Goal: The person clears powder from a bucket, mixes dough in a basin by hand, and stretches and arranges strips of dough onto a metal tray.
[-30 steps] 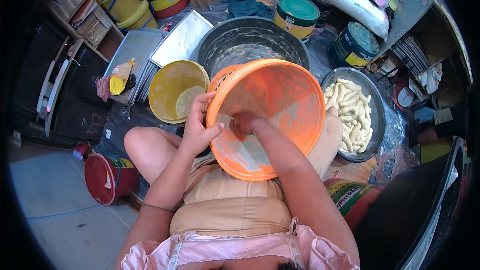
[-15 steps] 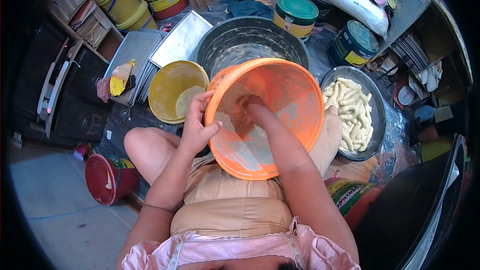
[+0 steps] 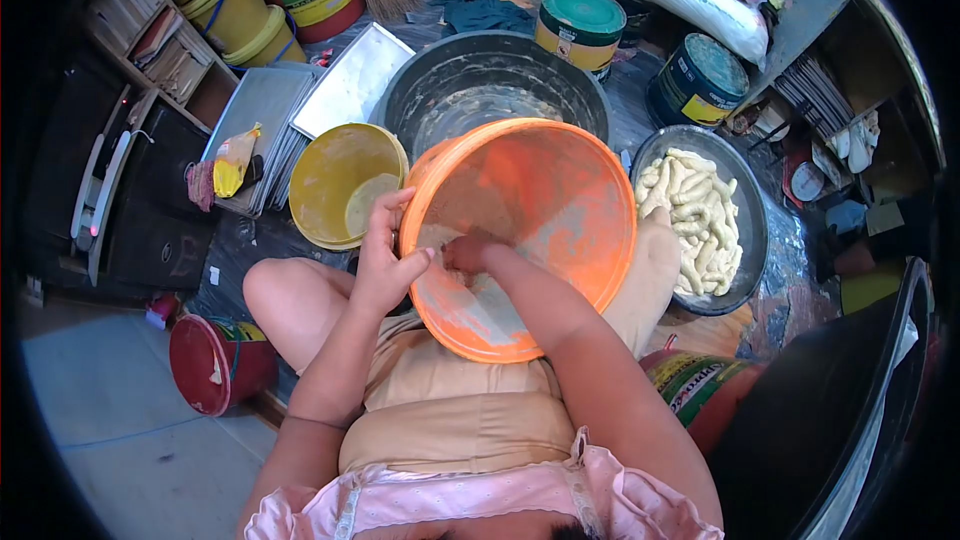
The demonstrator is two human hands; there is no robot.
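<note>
A large orange bucket (image 3: 590, 312) is tilted in my lap, its mouth facing me. My left hand (image 3: 390, 252) grips its left rim, thumb over the edge and fingers around the outside. Inside it is my right hand (image 3: 474, 252), bent against the lower left inner wall, where pale powdery residue clings. Shadow hides its fingertips, so I cannot make out whether it holds anything. Behind the bucket stands a wide dark tub (image 3: 500, 90) with streaked walls. A yellow bucket (image 3: 350, 185) leans on the left, near my left hand.
To the right, a dark basin (image 3: 750, 240) holds several pale dough strips (image 3: 700, 215). Metal trays (image 3: 355, 80) are stacked at left. Lidded pails (image 3: 580, 25) stand at the back, a red bucket (image 3: 215, 365) lies at lower left, and a black bin (image 3: 820, 400) is close at right.
My right hand has moved down and left inside the orange bucket, toward the near wall. My left hand keeps its hold on the rim. The view has shifted slightly.
</note>
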